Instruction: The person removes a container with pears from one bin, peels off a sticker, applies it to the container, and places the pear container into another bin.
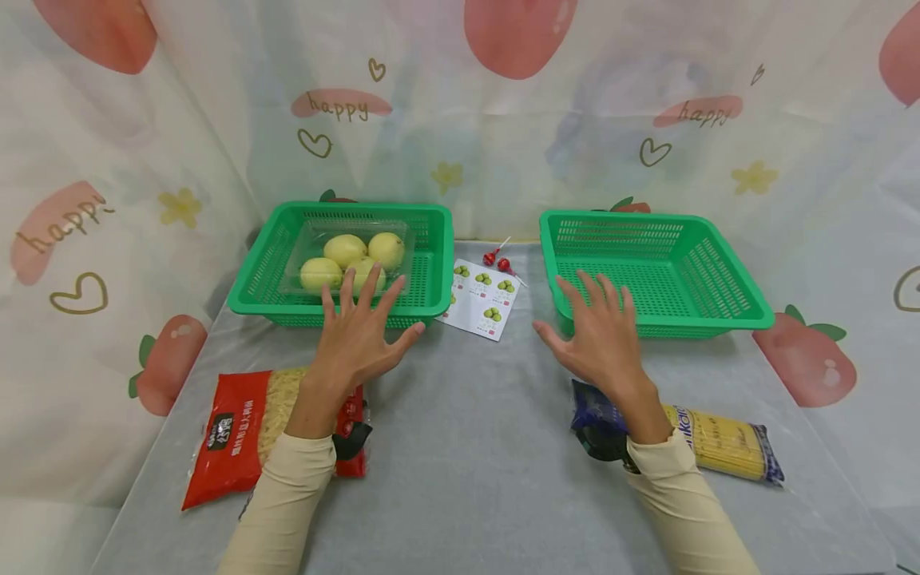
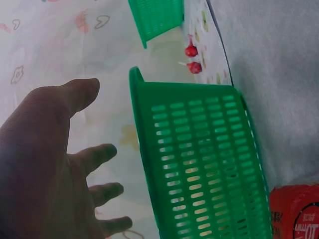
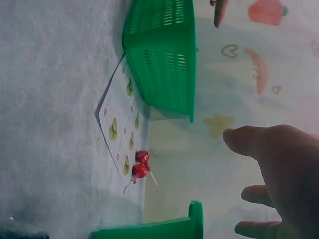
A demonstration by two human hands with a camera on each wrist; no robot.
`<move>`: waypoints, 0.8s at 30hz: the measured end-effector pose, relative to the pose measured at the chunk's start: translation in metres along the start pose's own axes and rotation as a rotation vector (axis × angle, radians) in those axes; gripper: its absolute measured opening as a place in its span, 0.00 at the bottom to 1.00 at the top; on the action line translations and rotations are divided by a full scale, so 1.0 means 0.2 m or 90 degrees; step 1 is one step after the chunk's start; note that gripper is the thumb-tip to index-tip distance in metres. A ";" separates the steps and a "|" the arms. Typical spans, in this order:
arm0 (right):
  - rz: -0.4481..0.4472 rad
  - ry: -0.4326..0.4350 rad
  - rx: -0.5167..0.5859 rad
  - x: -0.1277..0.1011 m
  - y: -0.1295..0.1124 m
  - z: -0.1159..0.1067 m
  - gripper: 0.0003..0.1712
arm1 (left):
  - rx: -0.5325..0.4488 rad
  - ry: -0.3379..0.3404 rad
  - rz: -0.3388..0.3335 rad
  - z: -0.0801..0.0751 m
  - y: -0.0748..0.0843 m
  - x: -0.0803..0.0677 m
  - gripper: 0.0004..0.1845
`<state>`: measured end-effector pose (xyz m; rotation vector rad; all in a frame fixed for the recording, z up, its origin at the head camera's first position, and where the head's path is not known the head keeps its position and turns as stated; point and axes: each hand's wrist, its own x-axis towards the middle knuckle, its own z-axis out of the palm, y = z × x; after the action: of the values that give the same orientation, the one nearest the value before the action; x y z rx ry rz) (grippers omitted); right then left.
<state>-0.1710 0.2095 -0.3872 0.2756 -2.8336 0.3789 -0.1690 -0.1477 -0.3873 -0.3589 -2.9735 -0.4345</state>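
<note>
Left hand (image 1: 355, 339): spread-fingered, gripping nothing; across the near rim of the left green basket (image 1: 287, 310) from the head view.
Right hand (image 1: 600, 339): also spread, holding nothing, across the near left corner of the right green basket (image 1: 704, 323).
Rim risk: likely to knock or drag a basket if lowered short of the edge.
Box risk: perhaps liable to buckle and spill under a one-sided squeeze on the clear box (image 1: 305, 243).
Clear box: thin-looking, see-through, inside the left basket; cannot tell whether lidded.
Yellow fruits (image 1: 345, 250): four visible, pale, rounded, inside the box.

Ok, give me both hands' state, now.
Left hand: open, holding nothing.
Right hand: open, holding nothing.
</note>
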 end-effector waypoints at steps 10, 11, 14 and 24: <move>-0.090 0.011 0.029 0.14 -0.17 0.09 0.43 | 0.004 -0.006 -0.012 -0.01 -0.05 -0.02 0.46; -0.100 0.010 0.036 0.16 -0.19 0.10 0.43 | 0.002 -0.007 -0.013 -0.01 -0.06 -0.02 0.46; -0.119 -0.007 0.064 0.21 -0.27 0.14 0.42 | 0.000 -0.006 -0.015 -0.01 -0.07 -0.03 0.46; -0.103 -0.103 0.286 0.37 -0.42 0.31 0.41 | -0.005 -0.003 -0.022 -0.02 -0.11 -0.05 0.45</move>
<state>-0.2361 0.1007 -0.4036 0.6453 -2.8189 0.9968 -0.1645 -0.1712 -0.3916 -0.3096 -2.9877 -0.4496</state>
